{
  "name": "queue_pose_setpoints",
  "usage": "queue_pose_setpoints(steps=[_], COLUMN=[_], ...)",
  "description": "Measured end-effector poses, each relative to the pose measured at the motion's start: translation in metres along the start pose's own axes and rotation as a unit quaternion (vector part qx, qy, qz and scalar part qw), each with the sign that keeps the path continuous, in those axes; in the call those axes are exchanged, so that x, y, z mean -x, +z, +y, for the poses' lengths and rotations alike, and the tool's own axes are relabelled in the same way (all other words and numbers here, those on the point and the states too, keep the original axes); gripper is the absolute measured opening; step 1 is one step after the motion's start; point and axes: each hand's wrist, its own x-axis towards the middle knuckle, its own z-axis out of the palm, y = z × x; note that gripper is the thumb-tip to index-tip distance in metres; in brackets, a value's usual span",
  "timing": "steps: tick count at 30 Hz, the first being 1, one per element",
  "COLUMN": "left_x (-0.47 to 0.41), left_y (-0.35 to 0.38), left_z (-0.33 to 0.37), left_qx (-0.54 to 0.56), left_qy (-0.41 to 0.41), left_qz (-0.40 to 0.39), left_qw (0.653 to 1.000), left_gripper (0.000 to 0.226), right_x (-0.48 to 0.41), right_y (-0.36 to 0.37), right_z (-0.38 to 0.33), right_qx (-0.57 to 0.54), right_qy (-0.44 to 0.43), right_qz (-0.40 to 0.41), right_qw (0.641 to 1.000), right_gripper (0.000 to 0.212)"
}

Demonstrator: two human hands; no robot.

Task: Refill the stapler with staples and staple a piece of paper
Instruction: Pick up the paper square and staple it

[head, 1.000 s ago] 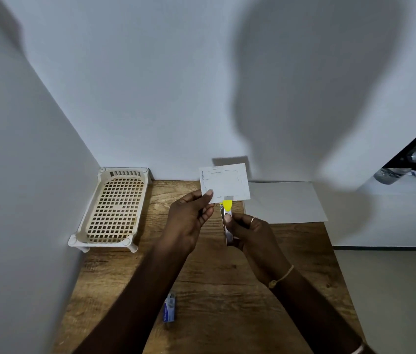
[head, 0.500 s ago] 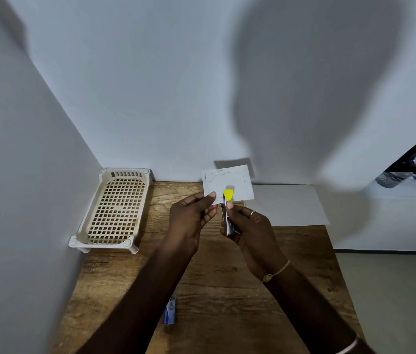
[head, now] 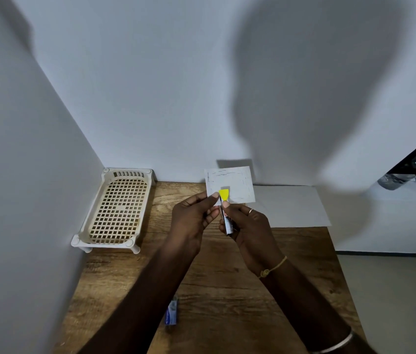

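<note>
Above the wooden table, my left hand pinches the lower left corner of a small white piece of paper and holds it upright. My right hand grips a small stapler with a yellow tip; that tip overlaps the paper's lower edge, close to my left fingertips. A small blue staple box lies on the table between my forearms, near the front edge.
A cream plastic basket tray stands at the table's back left against the wall. A larger white sheet lies flat at the back right. White walls close the left and the back. The table's right edge drops to the floor.
My right hand has raised the stapler so its yellow tip now overlaps the paper's lower edge instead of sitting below it. Both hands have drawn closer together.
</note>
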Motion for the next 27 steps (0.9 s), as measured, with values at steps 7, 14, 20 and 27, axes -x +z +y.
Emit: queue_pose_setpoints(steps=[7, 14, 20, 27], left_x=[0.001, 0.003, 0.004, 0.004], left_y=[-0.002, -0.003, -0.002, -0.002], left_z=[0.000, -0.002, -0.002, -0.002], left_qx=[0.002, 0.008, -0.020, -0.085], left_qy=[-0.014, -0.035, -0.032, 0.015], left_qz=[0.005, -0.006, -0.038, -0.038], left_qw=[1.000, 0.999, 0.999, 0.996], left_gripper=[0.017, 0.022, 0.029, 0.031], right_x=[0.002, 0.003, 0.001, 0.003], right_y=[0.003, 0.000, 0.000, 0.000], right_z=[0.002, 0.007, 0.011, 0.013], right_qx=[-0.025, -0.009, 0.017, 0.054], right_qy=[0.008, 0.006, -0.007, -0.031], right_qz=[0.020, 0.029, 0.048, 0.052], right_qw=[0.999, 1.000, 0.999, 0.997], right_gripper=[0.015, 0.013, 0.029, 0.034])
